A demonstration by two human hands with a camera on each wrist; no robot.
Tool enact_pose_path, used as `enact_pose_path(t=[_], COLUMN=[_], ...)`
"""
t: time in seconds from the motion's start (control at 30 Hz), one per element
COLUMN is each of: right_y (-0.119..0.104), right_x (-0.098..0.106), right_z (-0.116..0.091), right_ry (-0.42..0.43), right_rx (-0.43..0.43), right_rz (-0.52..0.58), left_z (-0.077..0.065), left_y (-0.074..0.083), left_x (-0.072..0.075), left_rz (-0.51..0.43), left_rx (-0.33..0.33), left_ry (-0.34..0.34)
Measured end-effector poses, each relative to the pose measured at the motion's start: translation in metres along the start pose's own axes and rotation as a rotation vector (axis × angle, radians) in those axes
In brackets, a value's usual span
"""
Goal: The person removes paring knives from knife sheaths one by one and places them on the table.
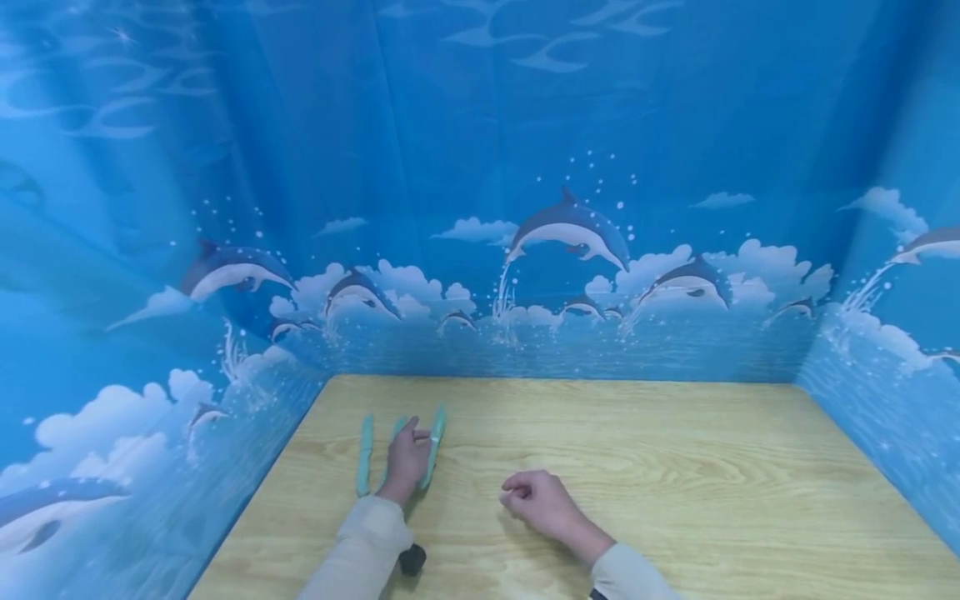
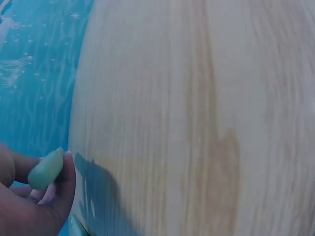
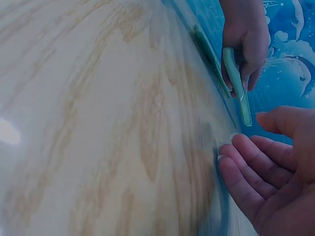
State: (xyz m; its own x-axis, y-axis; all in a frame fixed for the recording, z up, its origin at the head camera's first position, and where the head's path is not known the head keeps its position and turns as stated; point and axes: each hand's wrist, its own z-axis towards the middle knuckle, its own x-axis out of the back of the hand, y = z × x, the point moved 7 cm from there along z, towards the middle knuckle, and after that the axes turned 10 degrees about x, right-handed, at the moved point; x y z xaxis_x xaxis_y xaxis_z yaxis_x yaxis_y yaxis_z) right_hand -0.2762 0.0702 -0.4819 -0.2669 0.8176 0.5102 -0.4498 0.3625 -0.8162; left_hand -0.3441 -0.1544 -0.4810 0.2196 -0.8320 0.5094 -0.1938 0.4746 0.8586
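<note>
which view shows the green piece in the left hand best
The right wrist view: the green piece appears close and lengthwise in the left hand. The head view shows it lengthwise but smaller; the left wrist view, strongly foreshortened.

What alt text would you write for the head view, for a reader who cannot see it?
A person's left hand holds a slim green item at a wood-grain table, with a second item to the left and a third item partly hidden by the hand. The right hand is empty; behind hangs a blue dolphin-print backdrop.
</note>
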Motion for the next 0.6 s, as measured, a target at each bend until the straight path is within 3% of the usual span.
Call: enact_pose_path(t=[0.27,0.6], right_y=[0.004,0.005], right_x=[0.002,0.003], right_z=[0.001,0.0], right_ry=[0.003,0.01], right_rx=[-0.027,-0.049], right_rz=[0.022,0.064], left_z=[-0.003,-0.013], left_y=[0.002,0.018], left_x=[-0.014,-0.025], left_rz=[-0.368,-0.574], left_rx=[0.156,0.215], left_ry=[-0.151,-0.25])
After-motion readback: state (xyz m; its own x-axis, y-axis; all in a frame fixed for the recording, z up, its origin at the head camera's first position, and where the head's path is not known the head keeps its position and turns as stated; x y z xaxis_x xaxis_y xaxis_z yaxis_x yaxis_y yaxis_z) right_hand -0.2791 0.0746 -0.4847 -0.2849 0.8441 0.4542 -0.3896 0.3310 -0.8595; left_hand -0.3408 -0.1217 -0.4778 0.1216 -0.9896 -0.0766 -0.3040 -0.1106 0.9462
